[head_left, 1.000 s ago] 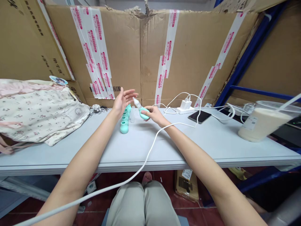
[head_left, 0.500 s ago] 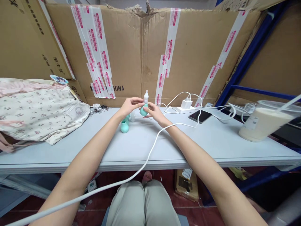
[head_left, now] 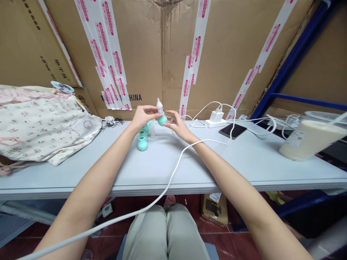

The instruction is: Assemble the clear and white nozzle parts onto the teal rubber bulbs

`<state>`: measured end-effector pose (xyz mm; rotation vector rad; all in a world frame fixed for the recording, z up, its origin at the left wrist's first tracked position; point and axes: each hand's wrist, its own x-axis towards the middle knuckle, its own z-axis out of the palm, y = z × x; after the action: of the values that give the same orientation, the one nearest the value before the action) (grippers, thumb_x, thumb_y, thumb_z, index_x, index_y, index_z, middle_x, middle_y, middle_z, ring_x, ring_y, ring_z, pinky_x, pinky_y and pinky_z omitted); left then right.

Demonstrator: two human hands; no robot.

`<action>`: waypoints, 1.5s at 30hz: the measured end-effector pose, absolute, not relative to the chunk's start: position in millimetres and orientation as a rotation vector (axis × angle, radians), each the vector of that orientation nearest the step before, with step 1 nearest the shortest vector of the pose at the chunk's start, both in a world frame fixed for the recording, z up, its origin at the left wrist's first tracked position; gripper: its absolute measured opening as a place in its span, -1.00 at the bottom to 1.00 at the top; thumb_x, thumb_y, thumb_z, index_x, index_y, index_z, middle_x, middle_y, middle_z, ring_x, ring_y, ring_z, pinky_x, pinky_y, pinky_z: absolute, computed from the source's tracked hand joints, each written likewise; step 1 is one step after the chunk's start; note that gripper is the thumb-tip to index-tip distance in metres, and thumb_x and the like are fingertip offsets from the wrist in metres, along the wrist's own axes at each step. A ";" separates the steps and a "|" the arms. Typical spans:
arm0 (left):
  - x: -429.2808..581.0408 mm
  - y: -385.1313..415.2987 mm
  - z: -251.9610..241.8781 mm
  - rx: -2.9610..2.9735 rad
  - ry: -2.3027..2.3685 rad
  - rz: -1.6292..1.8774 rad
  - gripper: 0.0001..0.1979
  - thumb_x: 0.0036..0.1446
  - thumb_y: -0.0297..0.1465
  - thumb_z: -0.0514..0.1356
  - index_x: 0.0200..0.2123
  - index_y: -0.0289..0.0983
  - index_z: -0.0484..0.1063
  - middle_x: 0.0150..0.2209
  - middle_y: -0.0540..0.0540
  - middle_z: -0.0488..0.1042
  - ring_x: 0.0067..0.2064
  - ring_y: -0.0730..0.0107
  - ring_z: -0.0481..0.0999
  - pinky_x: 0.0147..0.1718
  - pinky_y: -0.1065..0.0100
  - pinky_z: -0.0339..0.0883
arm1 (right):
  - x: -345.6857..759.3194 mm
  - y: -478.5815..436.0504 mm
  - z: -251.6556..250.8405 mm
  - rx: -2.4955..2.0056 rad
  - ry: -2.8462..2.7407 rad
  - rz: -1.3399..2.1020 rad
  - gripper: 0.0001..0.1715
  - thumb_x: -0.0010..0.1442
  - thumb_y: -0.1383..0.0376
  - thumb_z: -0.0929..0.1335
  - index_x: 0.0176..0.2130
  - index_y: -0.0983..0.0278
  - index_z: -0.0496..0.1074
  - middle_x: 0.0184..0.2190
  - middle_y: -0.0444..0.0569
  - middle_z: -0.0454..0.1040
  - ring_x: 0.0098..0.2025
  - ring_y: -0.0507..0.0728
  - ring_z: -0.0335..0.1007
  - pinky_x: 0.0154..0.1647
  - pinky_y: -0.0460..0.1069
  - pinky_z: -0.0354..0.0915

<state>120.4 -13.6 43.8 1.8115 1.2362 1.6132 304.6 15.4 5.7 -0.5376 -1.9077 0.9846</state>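
My left hand pinches a small bulb nasal aspirator by its translucent tip, above the table. Its round teal bulb hangs below the fingers, and the whole piece leans slightly left. Close by on the right is my right hand, with fingers apart and curved around the bulb's side; its thumb seems to touch or nearly touch the bulb. Several teal bulbs with open tops stand in a row under my left hand. Beside them are clear tips, partly hidden.
A white cable crosses in front of me and over my right forearm. Toward the right lie a phone, a power strip with a charger and a drink cup. A floral bag and keys sit left. Cardboard walls the back.
The aspirator has moved left and tilted, its tip now between my left fingers. My right fingers have loosened from around the bulb. The camera view has dipped slightly.
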 end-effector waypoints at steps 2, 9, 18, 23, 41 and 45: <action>100.8 -6.1 44.2 1.716 1.352 1.796 -0.55 -0.28 -0.20 0.40 -0.30 -0.36 0.53 -0.28 -0.16 0.56 -0.21 0.27 0.52 -0.14 0.28 0.36 | 311.8 18.1 5.7 -0.644 -1.969 0.734 -0.37 0.06 0.12 0.40 0.08 0.17 0.19 0.01 0.00 0.40 -0.04 0.14 0.37 0.00 0.09 0.26; 3.4 8.0 5.5 1.301 2.329 1.864 -0.64 -0.20 -0.33 0.36 -0.26 -0.35 0.51 -0.29 -0.15 0.55 -0.21 0.24 0.52 -0.15 0.29 0.33 | 334.7 31.8 0.9 -1.107 -2.227 -0.022 -0.80 0.19 0.30 0.31 -0.15 0.23 0.44 -0.13 0.04 0.46 -0.02 0.20 0.26 -0.06 0.07 0.11; -39.8 18.2 -24.9 1.067 2.396 1.695 -0.65 -0.21 -0.37 0.34 -0.26 -0.34 0.49 -0.32 -0.12 0.55 -0.26 0.32 0.51 -0.21 0.35 0.34 | 329.3 32.3 -8.1 -1.229 -2.409 -0.173 -0.79 0.20 0.21 0.32 -0.21 0.24 0.49 -0.21 0.04 0.53 -0.12 0.20 0.32 -0.14 0.06 -0.01; -37.8 22.1 -23.7 1.072 2.435 1.632 -0.65 -0.17 -0.40 0.30 -0.23 -0.35 0.45 -0.29 -0.12 0.54 -0.24 0.33 0.50 -0.18 0.33 0.33 | 327.0 29.0 -8.8 -1.253 -2.402 -0.168 -0.80 0.19 0.35 0.26 -0.27 0.26 0.48 -0.27 0.00 0.55 -0.18 0.16 0.36 -0.16 0.03 -0.04; 20.2 -12.0 16.8 1.366 2.627 1.923 -0.44 0.00 -0.21 0.24 0.06 -0.25 0.23 0.14 -0.29 0.23 0.19 -0.01 0.18 0.14 0.00 0.01 | 327.7 34.0 0.3 -1.095 -2.093 0.516 -0.87 0.06 0.27 0.35 -0.36 0.28 0.47 -0.34 -0.02 0.55 -0.35 0.08 0.42 -0.36 -0.06 0.22; 74.5 -19.1 43.7 2.071 1.861 1.530 -0.53 -0.05 -0.22 0.28 -0.05 -0.24 0.37 -0.04 -0.19 0.43 0.01 0.12 0.37 -0.01 0.17 0.20 | 322.6 31.4 9.4 -0.757 -1.728 1.048 -0.66 -0.07 0.10 0.42 -0.39 0.30 0.40 -0.38 -0.02 0.55 -0.56 -0.04 0.30 -0.59 -0.13 0.09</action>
<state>74.5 -19.1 43.7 2.0711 1.8611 1.5298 322.6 31.4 9.4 -0.7571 -1.7284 1.0480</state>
